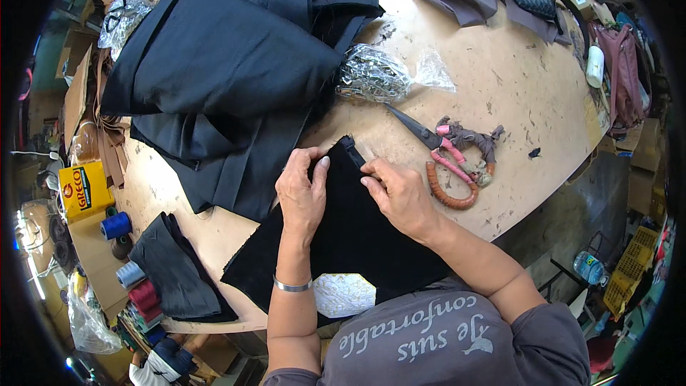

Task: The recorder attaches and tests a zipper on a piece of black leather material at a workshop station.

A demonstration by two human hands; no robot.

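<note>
1. The person stands at the edge of a worn wooden worktable (514,86) with a piece of black velvety fabric (343,236) spread flat in front of them, its near part hanging toward their body, so both hands can work its far edge.
2. The left hand (301,189) lies palm down on the fabric with its fingers curled over the top edge, pinching the cloth and holding it taut.
3. The right hand (400,196) is closed on the same edge just beside it, thumb and forefinger nipping a narrow black strip (351,150) at the corner; whether that strip is a zip or a folded hem I cannot tell.
4. The big shears (443,157), handles wrapped in cloth and cord, lie just right of the right hand, blades pointing away, within easy reach.
5. A clear bag of small metal parts (379,75) sits beyond the hands, touching the heap of dark cloth (229,64) pushed to the far left, which leaves bare board near the person.
6. Spools of thread (118,225) stand off the left edge, well apart from the hands.
</note>
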